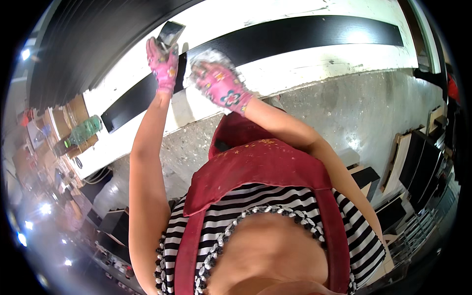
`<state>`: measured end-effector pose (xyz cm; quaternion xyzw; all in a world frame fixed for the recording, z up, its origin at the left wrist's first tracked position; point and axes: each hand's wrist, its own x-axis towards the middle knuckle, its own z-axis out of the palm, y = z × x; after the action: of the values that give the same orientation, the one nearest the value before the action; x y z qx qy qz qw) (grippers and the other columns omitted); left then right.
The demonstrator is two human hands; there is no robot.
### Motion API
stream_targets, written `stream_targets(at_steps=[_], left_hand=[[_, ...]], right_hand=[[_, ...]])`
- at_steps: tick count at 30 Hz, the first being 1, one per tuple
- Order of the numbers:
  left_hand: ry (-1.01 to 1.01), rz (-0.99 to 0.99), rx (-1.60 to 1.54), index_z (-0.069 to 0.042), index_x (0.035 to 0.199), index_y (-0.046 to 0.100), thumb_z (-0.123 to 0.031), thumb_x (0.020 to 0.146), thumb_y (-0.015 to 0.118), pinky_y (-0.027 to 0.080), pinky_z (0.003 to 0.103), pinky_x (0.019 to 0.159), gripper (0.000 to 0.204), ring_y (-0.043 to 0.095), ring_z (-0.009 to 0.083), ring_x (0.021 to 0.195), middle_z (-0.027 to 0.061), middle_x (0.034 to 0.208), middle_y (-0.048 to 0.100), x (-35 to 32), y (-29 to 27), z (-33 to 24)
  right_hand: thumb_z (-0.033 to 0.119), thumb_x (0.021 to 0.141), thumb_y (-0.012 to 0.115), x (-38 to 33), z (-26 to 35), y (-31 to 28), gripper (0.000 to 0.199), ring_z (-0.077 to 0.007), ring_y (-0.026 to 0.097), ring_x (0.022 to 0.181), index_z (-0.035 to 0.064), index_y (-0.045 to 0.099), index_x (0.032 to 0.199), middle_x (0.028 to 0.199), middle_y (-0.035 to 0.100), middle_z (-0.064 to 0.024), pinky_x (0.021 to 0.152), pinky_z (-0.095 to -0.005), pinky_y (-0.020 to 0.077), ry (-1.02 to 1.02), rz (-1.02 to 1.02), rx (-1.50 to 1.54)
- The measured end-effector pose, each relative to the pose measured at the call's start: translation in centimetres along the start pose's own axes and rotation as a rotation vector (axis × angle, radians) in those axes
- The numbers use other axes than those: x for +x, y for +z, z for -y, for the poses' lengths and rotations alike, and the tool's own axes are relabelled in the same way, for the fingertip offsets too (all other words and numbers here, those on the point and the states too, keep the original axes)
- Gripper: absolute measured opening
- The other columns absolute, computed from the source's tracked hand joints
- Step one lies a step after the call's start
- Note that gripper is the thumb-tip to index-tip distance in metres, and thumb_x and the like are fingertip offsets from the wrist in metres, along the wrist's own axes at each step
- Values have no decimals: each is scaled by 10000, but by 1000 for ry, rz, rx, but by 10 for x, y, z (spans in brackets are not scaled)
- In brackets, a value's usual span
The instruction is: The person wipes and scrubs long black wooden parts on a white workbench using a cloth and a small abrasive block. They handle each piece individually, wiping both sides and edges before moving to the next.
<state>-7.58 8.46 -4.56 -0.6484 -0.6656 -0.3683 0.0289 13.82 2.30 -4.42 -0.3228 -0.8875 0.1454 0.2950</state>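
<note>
A long black board (305,34) lies across a white workbench (314,69). My left hand (163,64), in a pink patterned glove, holds a flat metal scraper (169,34) upright at the board's far edge. My right hand (222,86), in the same kind of glove, presses a crumpled white cloth (211,58) onto the board right beside the scraper. Both hands sit close together near the board's left half. A red apron and striped top fill the lower part of the view.
A stack of dark panels (78,44) lies beyond the bench at upper left. A green bottle (84,131) rests on a cardboard box (73,110) at the bench's left end. Grey concrete floor (354,113) runs below the bench. More black panels (418,162) lean at right.
</note>
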Motion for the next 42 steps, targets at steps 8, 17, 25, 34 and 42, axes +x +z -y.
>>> stream_targets(at_steps=[8,17,25,34,42], left_hand=[[275,539,97,-89,1385,388,-564,493,825,217,533,1126,1100,416,315,1271,138,1376,416,-42,-72,-14],[253,716,154,-105,1469,225,-517,301,894,130,566,1135,1407,274,394,1349,194,1445,273,-63,-81,-40],[283,517,56,-50,1381,372,-451,413,861,264,570,1053,1156,429,337,1238,151,1336,427,-77,-75,-38],[14,561,-91,-108,1364,448,-324,661,785,198,505,1135,810,341,347,1344,149,1450,368,-141,-119,-76],[-1487,-630,-844,-22,1263,513,-252,871,682,390,376,1031,484,501,239,1190,123,1258,549,-271,-152,-84]], right_hand=[[55,887,475,-98,-157,-111,368,-223,498,1234,93,559,1244,1326,532,-98,1043,-361,397,253,37,-233],[149,953,436,-111,-132,-81,446,-240,455,1276,82,399,1392,1409,438,-118,1096,-397,339,480,-112,196],[189,889,513,-23,16,-35,421,-246,517,1208,124,527,1304,1319,543,-59,1058,-390,380,26,350,243],[371,917,551,-64,-198,-142,434,-293,544,1171,208,539,1319,1270,586,-119,1025,-410,388,453,34,-510],[348,902,573,-66,-191,-136,433,-331,568,1118,106,578,1260,1248,609,-95,1014,-378,388,416,-74,-426]])
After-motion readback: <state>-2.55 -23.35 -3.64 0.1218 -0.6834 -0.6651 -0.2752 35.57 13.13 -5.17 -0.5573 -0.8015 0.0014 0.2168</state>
